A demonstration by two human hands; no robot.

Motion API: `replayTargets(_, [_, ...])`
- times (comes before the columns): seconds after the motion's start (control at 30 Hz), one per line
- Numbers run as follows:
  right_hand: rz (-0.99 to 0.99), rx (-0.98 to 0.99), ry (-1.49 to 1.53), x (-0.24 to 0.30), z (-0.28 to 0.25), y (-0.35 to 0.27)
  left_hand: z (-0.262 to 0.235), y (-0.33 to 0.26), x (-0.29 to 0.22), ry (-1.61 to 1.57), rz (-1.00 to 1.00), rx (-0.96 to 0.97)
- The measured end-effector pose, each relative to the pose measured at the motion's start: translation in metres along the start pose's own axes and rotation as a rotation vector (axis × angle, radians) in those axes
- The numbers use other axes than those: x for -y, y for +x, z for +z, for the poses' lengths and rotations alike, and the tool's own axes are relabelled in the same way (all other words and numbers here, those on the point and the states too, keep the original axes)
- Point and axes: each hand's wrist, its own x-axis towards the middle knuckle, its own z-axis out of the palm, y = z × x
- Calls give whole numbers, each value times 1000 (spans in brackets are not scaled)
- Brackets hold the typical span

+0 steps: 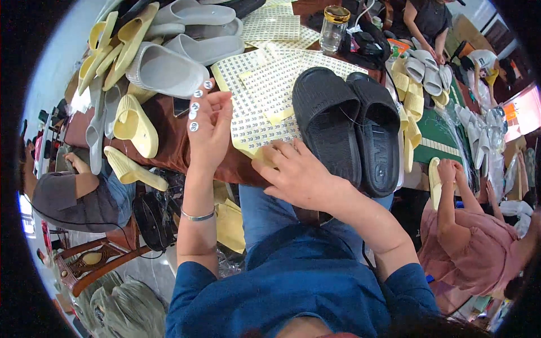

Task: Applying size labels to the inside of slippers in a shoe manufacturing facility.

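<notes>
My left hand point(208, 127) is raised with its fingers spread, and several small round white stickers cling to the fingertips. My right hand point(296, 172) presses down on the near edge of a yellow-backed sheet of round stickers point(253, 90) that lies on the brown-covered table point(169, 143). A pair of black slide sandals point(349, 127) lies side by side just right of the sheet, touching my right hand's far side.
Grey slides point(169, 67) and pale yellow slides point(132, 124) are piled at the table's left. More sticker sheets point(273, 25) and a glass jar point(333, 25) stand at the back. Seated people work at the left, right and far end, with white slides point(425, 73) near them.
</notes>
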Motion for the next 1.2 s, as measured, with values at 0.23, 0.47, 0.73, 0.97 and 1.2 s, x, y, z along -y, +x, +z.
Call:
replayTargets(0.23, [-25,64,21,-3,-4,1,8,6,30,-42,-364,136])
replayTargets(0.47, [-13,117,24,-3,-4,2,29,14,28,-183,-456,161])
replayTargets(0.73, [4,146,30,-1,-4,4,45,9,28,-223,-408,132])
replayTargets(0.97, [0,147,8,0,-3,4,54,9,23,-278,-467,135])
replayTargets(1.2, [-10,116,48,-1,-4,4,73,8,17,217,-88,163])
